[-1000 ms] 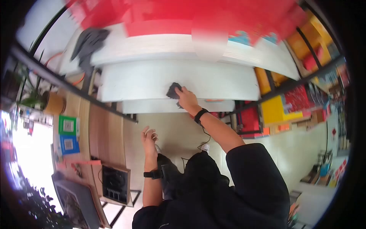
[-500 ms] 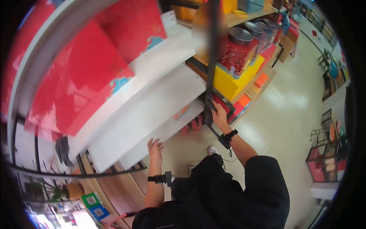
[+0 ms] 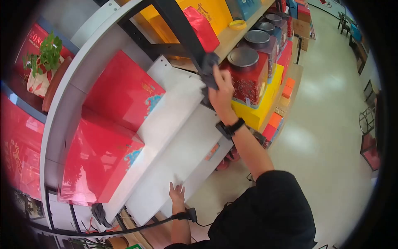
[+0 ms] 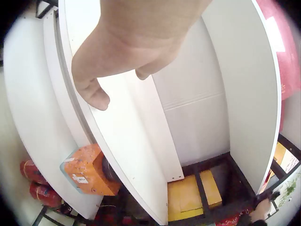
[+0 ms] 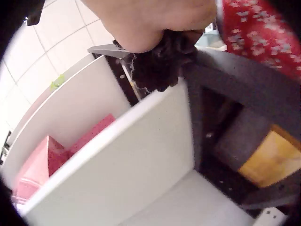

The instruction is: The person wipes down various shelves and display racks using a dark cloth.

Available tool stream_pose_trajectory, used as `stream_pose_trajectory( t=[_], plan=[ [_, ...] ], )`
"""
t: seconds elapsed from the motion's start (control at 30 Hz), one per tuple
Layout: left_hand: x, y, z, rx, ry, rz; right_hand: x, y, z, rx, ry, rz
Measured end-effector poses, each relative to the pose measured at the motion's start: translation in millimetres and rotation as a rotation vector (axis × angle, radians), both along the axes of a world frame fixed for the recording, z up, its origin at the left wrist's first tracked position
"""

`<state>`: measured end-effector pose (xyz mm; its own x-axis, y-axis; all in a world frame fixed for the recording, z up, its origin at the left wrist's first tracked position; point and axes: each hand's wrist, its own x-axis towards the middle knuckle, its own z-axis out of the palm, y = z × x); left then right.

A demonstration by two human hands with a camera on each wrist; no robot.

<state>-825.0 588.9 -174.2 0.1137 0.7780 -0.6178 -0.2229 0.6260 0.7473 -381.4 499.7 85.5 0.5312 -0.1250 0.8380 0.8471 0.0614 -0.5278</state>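
My right hand (image 3: 222, 97) grips a bunched dark grey cloth (image 3: 210, 68) against the black metal post (image 3: 176, 27) at the right end of a white shelf unit. In the right wrist view the cloth (image 5: 157, 68) bulges below the hand, on the black frame above a white board (image 5: 155, 141). My left hand (image 3: 177, 194) hangs in front of the white shelf (image 3: 178, 143), fingers loosely bent and holding nothing. The left wrist view shows that hand (image 4: 136, 47) over the white boards, thumb and a fingertip apart.
Glossy red boxes (image 3: 124, 91) stand on the upper white shelf. Right of the post are red tins with silver lids (image 3: 243, 58) and a yellow box (image 3: 255, 112). Another grey cloth (image 3: 99, 215) hangs at the shelf's left end. An orange box (image 4: 91, 169) sits on a lower shelf.
The view has turned right. My right hand has carried the cloth from the white shelf to the black post, then upward along it. The left hand stays low and free.
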Motion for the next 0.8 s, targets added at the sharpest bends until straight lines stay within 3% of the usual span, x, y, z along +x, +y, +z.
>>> stream_pose_trajectory(
  t=[0.13,0.23,0.37,0.53,0.8],
  plan=[
    [-1.0,0.0,12.7,-0.011,0.117,0.069,-5.3,-8.5,-100.2,-0.120,0.234,-0.006],
    [-3.4,2.9,-4.3,-0.061,0.091,0.074,-14.7,-9.4,-101.1,-0.155,0.329,0.008],
    [-2.9,-4.2,-19.8,-0.062,0.013,0.049,-4.6,0.9,-45.8,-0.093,0.221,-0.090],
    [-20.8,-1.5,-54.3,-0.109,-0.080,0.039,12.3,11.6,65.0,-0.021,0.042,-0.195],
    [-57.0,-4.6,-78.4,-0.177,-0.253,0.191,39.5,20.7,250.8,0.048,-0.347,-0.368]
  ],
)
